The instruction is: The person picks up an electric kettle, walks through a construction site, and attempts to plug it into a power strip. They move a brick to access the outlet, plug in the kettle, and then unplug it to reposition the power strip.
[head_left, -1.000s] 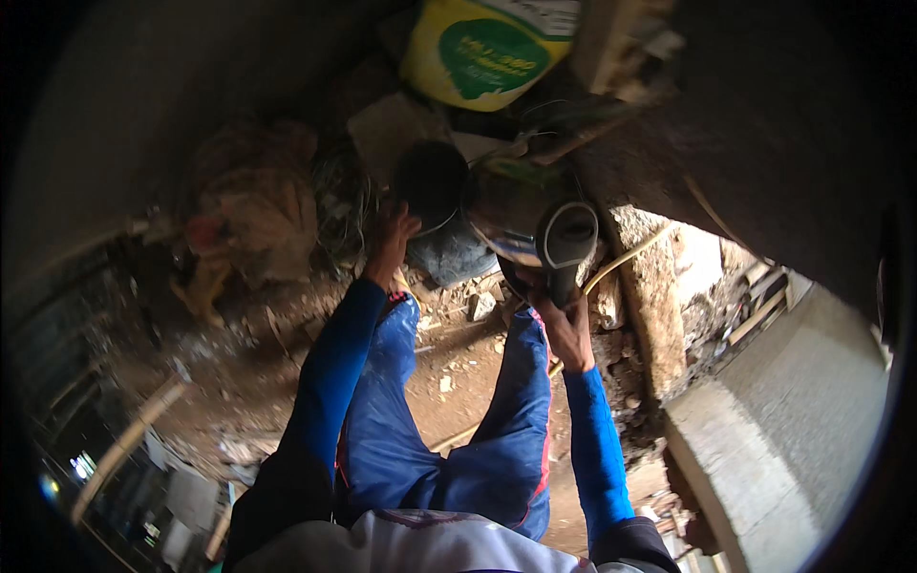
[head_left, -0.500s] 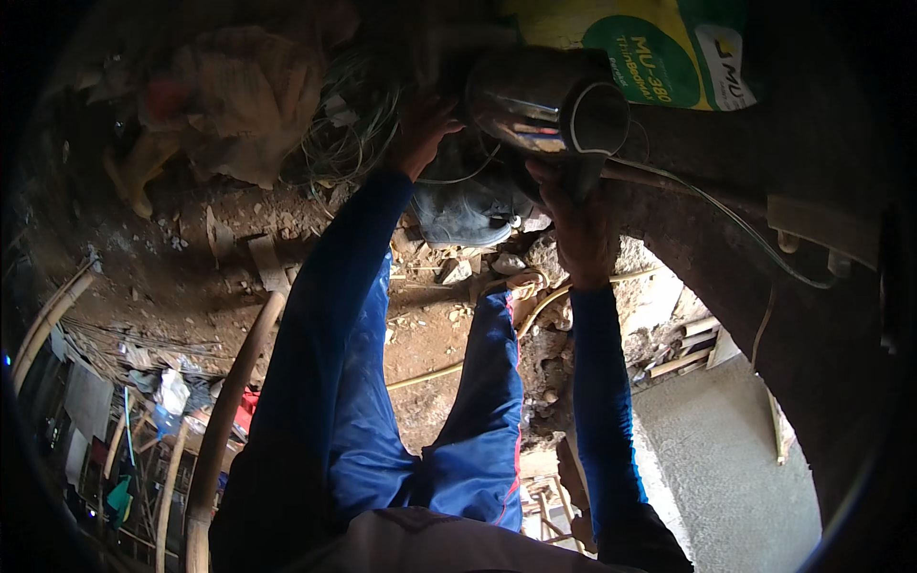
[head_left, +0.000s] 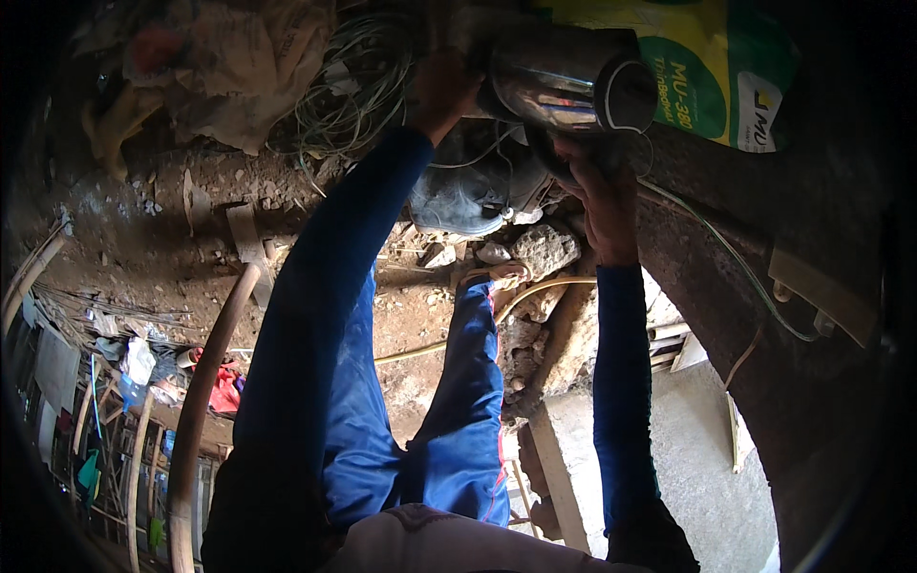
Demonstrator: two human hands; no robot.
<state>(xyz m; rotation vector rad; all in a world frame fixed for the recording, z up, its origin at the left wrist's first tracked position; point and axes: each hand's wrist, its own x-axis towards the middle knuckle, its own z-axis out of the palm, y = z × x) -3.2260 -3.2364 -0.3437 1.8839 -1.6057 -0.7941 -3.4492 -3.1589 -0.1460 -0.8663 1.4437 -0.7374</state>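
A large, shiny dark cylinder with a handle (head_left: 564, 86) is held out in front of me at the top of the view, lying roughly sideways; its kind is hard to tell in the dim light. My right hand (head_left: 607, 196) grips the dark handle under its right end. At its left end, my left hand (head_left: 447, 91) is closed against the cylinder, fingers partly lost in shadow. Below it lies a dark, dusty boot-like thing (head_left: 458, 202). A loose coil of thin wire (head_left: 349, 91) sits left of my left hand.
A yellow and green sack (head_left: 683, 76) stands at the upper right. Crumpled brown sacking (head_left: 234, 81) lies at the upper left. Stones (head_left: 544, 250) and a yellow hose (head_left: 420, 351) cross the dirt floor near my feet. A wooden pole (head_left: 205, 411) leans at left; a concrete slab (head_left: 707, 430) is lower right.
The cylinder and both hands have shifted a little up and to the right in view. My left hand's fingers, more stretched before, are now curled at the cylinder's left end.
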